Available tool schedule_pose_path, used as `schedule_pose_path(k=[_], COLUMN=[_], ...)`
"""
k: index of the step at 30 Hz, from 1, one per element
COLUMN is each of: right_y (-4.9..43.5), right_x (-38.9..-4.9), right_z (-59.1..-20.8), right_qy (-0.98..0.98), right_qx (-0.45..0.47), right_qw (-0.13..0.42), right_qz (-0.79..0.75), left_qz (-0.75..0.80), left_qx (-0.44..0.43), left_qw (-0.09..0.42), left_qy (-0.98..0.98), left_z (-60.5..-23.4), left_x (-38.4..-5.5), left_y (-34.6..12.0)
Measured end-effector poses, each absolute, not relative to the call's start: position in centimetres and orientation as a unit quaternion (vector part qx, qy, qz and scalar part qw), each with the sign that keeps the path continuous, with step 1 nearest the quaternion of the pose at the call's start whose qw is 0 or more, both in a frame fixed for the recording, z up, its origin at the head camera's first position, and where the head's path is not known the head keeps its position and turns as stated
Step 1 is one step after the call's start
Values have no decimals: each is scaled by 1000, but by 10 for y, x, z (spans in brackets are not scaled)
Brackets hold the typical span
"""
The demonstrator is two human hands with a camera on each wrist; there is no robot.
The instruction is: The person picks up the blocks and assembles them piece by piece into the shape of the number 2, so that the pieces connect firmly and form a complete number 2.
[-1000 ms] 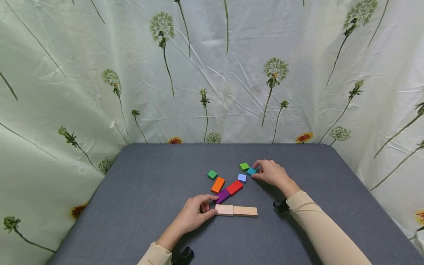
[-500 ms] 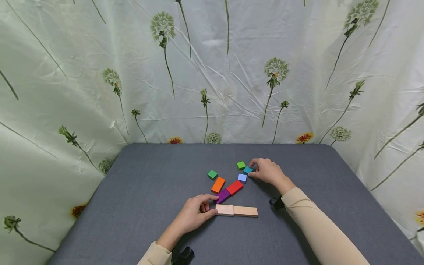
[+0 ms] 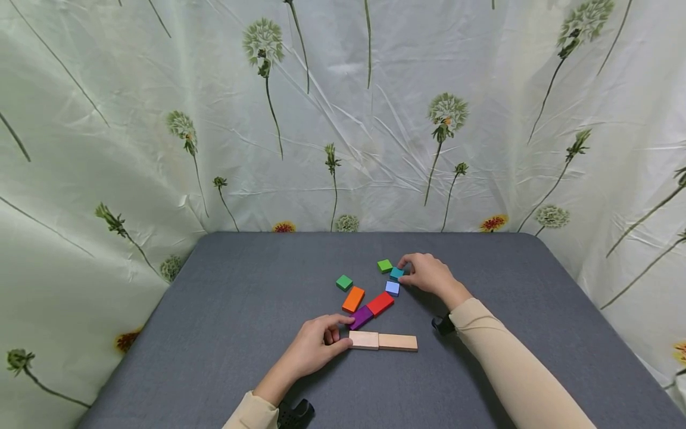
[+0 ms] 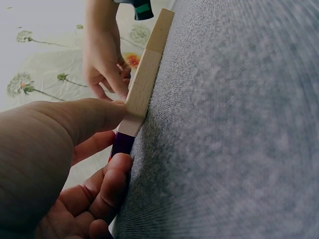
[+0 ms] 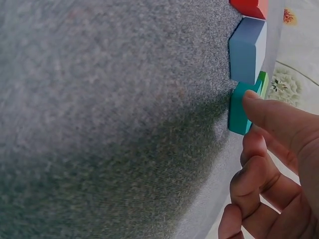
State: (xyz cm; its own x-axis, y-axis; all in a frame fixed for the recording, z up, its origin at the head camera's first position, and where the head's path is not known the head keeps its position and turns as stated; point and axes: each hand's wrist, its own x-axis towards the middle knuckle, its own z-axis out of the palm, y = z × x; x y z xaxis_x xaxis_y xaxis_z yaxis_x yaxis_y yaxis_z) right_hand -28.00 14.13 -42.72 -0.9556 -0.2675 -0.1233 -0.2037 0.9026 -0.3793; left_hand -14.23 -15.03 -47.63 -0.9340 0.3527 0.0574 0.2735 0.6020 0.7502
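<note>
Head view: the right hand (image 3: 430, 275) is pinching the teal block (image 3: 395, 274), which is resting on the table (image 3: 225, 322) between the lime block (image 3: 384, 266) and the blue block (image 3: 392, 289), while the left hand (image 3: 315, 347), fingers loose, is touching the purple block (image 3: 362, 317) and a wood block (image 3: 364, 340).

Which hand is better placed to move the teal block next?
Probably the right hand: it touches the teal block, while the left hand is at the purple block and a pale wooden block.

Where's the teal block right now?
In the head view, the teal block sits right of centre, pinched by the right hand, with the lime green block at its upper left and the light blue block just below.
</note>
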Motion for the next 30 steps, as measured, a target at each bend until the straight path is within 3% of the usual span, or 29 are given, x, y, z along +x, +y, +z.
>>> schedule_pose_path(k=[30], right_y=[131], right_x=[-287], right_z=[-425], right_qy=[969], right_qx=[-144], right_qw=[99], right_qz=[-177], left_qz=[412], left_qx=[169], left_qw=[55], left_qy=[894], left_z=[-476], left_x=[-143], left_y=[-150])
